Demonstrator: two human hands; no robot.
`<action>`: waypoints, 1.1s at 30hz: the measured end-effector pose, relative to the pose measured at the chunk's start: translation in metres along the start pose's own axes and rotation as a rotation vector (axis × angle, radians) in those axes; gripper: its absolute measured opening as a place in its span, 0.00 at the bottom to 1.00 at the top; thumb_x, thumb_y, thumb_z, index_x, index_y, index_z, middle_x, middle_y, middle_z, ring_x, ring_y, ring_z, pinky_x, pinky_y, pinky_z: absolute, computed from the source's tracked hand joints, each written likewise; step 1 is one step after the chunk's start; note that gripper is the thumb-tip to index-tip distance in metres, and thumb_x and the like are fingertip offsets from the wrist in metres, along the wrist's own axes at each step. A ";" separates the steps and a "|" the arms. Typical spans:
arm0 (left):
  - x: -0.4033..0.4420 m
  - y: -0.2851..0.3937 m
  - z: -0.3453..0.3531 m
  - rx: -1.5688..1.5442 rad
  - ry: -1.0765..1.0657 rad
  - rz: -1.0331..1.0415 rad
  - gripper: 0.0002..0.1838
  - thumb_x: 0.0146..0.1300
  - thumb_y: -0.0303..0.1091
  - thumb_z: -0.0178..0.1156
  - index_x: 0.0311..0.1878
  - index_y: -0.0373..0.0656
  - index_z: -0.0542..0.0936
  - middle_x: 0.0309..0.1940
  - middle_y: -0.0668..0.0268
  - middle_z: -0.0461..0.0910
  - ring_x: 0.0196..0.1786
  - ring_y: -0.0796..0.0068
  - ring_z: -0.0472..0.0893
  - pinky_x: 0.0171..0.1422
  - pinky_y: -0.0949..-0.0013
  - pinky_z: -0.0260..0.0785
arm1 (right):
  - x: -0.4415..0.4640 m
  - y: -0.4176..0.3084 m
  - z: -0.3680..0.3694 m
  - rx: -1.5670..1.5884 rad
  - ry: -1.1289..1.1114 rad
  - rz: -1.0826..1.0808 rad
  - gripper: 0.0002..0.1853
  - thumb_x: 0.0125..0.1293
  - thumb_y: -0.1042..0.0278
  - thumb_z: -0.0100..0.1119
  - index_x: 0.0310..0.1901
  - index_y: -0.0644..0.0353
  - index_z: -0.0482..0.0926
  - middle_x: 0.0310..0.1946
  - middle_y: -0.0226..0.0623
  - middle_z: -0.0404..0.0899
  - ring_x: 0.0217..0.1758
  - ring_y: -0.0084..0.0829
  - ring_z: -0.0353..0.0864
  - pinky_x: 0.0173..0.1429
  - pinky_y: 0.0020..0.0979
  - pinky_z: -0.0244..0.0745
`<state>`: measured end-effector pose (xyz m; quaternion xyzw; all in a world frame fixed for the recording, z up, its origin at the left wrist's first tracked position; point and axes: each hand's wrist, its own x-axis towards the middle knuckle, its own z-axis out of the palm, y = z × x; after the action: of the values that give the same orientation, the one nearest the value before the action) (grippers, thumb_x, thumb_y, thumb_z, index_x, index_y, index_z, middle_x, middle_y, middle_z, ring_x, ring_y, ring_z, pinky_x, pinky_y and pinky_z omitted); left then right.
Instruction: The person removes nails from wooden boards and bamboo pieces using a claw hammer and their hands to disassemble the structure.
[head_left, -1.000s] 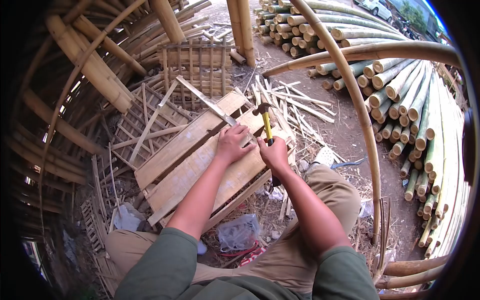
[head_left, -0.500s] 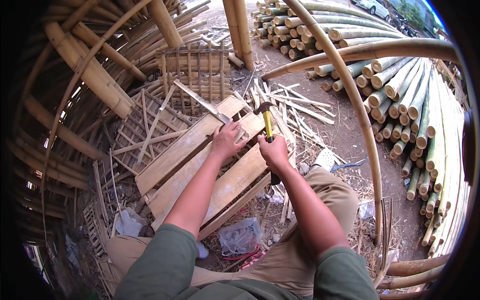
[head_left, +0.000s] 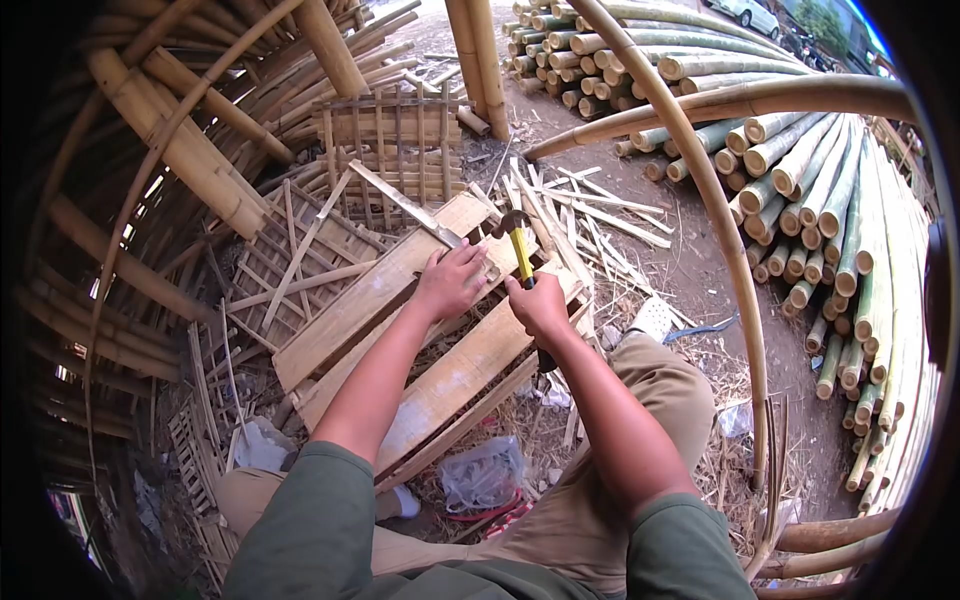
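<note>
Over a low slatted wooden bench (head_left: 440, 395), my right hand (head_left: 537, 305) is wrapped round the handle of a claw hammer (head_left: 522, 255), yellow and black with a dark head. The hammer head is raised close to the bench's far end. My left hand (head_left: 452, 282) is beside it, pressed down with its fingers around the near end of a pale bamboo strip (head_left: 400, 203). That strip slants away to the far left past the bench edge. The fingers partly hide its near end, and a small pale piece shows by the fingertips.
Woven bamboo panels (head_left: 390, 135) lie beyond the bench. Bamboo offcuts (head_left: 610, 215) litter the ground to the right, below a big stack of bamboo poles (head_left: 810, 190). A curved bamboo pole (head_left: 690, 150) arches at the right. A clear plastic bag (head_left: 482, 472) lies near my legs.
The hammer has swung left and its head now sits nearer my left hand. My right hand has shifted slightly left with it. My left hand has moved a little left on the bench.
</note>
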<state>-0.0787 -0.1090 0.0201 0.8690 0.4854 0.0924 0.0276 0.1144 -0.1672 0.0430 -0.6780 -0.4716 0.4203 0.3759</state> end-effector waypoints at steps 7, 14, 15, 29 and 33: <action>0.003 -0.011 0.002 0.064 -0.034 0.066 0.29 0.75 0.50 0.46 0.75 0.51 0.65 0.76 0.70 0.64 0.80 0.65 0.56 0.83 0.40 0.35 | -0.009 -0.007 -0.007 -0.037 0.005 0.031 0.22 0.62 0.54 0.66 0.35 0.72 0.81 0.29 0.58 0.83 0.36 0.50 0.87 0.42 0.43 0.78; 0.003 -0.015 0.004 -0.135 -0.008 0.026 0.26 0.77 0.45 0.42 0.76 0.53 0.65 0.75 0.71 0.66 0.79 0.64 0.58 0.83 0.38 0.32 | -0.010 -0.009 -0.008 -0.039 -0.009 0.009 0.23 0.64 0.53 0.64 0.35 0.73 0.81 0.28 0.58 0.83 0.35 0.52 0.86 0.43 0.44 0.78; 0.003 -0.016 0.007 -0.137 -0.009 0.026 0.26 0.77 0.45 0.42 0.76 0.53 0.65 0.75 0.71 0.66 0.79 0.64 0.58 0.83 0.38 0.32 | -0.012 -0.012 -0.009 -0.049 -0.010 0.017 0.23 0.64 0.53 0.63 0.36 0.73 0.82 0.29 0.59 0.83 0.36 0.52 0.87 0.43 0.44 0.78; 0.010 -0.035 0.036 -0.139 0.119 -0.183 0.40 0.71 0.40 0.48 0.79 0.33 0.45 0.81 0.48 0.39 0.84 0.53 0.36 0.84 0.48 0.21 | -0.007 -0.006 -0.003 -0.163 0.004 -0.111 0.24 0.69 0.51 0.59 0.38 0.71 0.82 0.19 0.45 0.79 0.22 0.36 0.80 0.31 0.40 0.73; 0.014 -0.037 0.033 -0.147 -0.010 -0.206 0.39 0.71 0.43 0.46 0.79 0.34 0.45 0.81 0.49 0.38 0.84 0.54 0.35 0.84 0.49 0.21 | -0.011 -0.014 -0.006 -0.126 -0.036 -0.041 0.24 0.66 0.52 0.61 0.41 0.72 0.83 0.31 0.60 0.84 0.39 0.53 0.87 0.46 0.44 0.79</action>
<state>-0.0968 -0.0763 -0.0151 0.8105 0.5640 0.1199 0.1029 0.1131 -0.1748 0.0600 -0.6827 -0.5176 0.3942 0.3326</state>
